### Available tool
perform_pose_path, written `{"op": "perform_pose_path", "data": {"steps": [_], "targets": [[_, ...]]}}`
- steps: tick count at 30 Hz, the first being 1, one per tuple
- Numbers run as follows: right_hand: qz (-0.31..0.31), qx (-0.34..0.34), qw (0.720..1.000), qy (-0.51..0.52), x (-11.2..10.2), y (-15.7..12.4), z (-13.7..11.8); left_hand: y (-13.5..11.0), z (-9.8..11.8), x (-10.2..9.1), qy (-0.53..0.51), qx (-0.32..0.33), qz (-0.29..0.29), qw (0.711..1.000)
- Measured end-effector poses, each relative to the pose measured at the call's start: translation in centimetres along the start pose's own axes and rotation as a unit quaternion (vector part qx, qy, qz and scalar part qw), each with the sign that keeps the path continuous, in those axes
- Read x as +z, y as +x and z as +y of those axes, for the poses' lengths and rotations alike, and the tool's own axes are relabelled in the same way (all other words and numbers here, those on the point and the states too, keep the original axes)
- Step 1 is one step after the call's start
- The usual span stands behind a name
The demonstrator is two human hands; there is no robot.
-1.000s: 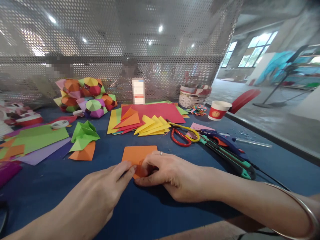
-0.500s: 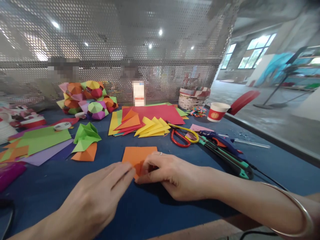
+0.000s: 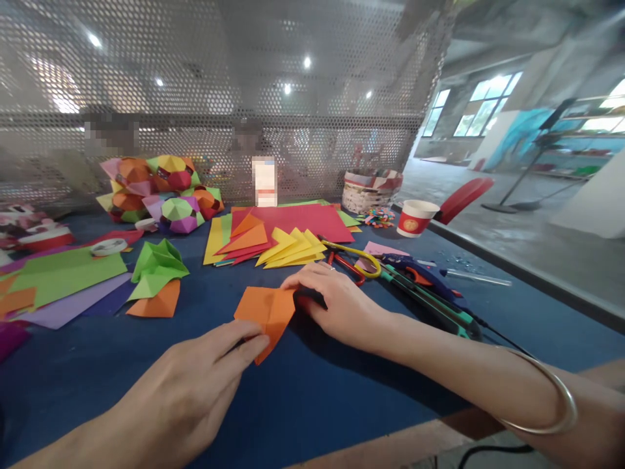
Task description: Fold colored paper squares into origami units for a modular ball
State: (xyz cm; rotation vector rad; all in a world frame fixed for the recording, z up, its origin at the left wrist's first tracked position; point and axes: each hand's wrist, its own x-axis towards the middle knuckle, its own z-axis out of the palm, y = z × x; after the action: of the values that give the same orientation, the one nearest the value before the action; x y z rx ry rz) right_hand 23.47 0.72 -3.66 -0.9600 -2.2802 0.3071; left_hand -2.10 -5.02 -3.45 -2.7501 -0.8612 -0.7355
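Observation:
An orange sheet of folding paper (image 3: 266,309), with a crease down its middle, is held up at a slant over the blue table. My left hand (image 3: 205,365) pinches its lower left part between thumb and fingers. At the upper right edge of the paper, my right hand (image 3: 336,303) has its fingertips closed on the corner; its thumb is partly hidden behind the hand. Beyond the paper lie folded yellow pieces (image 3: 293,247) and folded orange pieces (image 3: 247,236) on a stack of red sheets (image 3: 312,221).
Scissors (image 3: 361,260), a green and black cutter (image 3: 430,296) and a blue glue gun (image 3: 420,270) lie to the right. A paper cup (image 3: 415,218) stands behind them. Left are green folded pieces (image 3: 159,260), coloured sheets (image 3: 68,277) and paper balls (image 3: 170,195). A mesh panel (image 3: 205,78) rises behind.
The orange paper has been lifted and tilted off the table. My right hand has moved from its lower edge to its upper right corner; my left hand now pinches the paper. The view has shifted slightly.

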Motion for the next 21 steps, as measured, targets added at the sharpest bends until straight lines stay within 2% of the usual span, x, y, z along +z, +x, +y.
{"op": "perform_pose_path", "data": {"steps": [5, 7, 12, 16, 21], "targets": [[0.075, -0.072, 0.995, -0.001, -0.5, 0.1, -0.5, 0.0, -0.1, 0.0, -0.023, -0.015, 0.008, 1.0], [0.078, -0.104, 0.992, -0.001, -0.6, 0.1, -0.7, -0.1, -0.2, -0.1, -0.02, -0.012, 0.022, 0.999], [0.039, -0.174, 0.982, -0.055, -0.7, -0.1, -1.2, -0.6, -0.2, -0.2, -0.01, 0.021, 0.045, 0.999], [0.012, -0.183, 0.978, -0.095, -0.7, -0.3, -1.5, -0.4, 0.0, -0.2, -0.012, 0.013, 0.031, 0.999], [-0.077, -0.213, 0.973, -0.036, -0.8, -0.5, -2.3, -0.1, 0.0, -0.4, -0.039, -0.015, 0.02, 0.999]]}}
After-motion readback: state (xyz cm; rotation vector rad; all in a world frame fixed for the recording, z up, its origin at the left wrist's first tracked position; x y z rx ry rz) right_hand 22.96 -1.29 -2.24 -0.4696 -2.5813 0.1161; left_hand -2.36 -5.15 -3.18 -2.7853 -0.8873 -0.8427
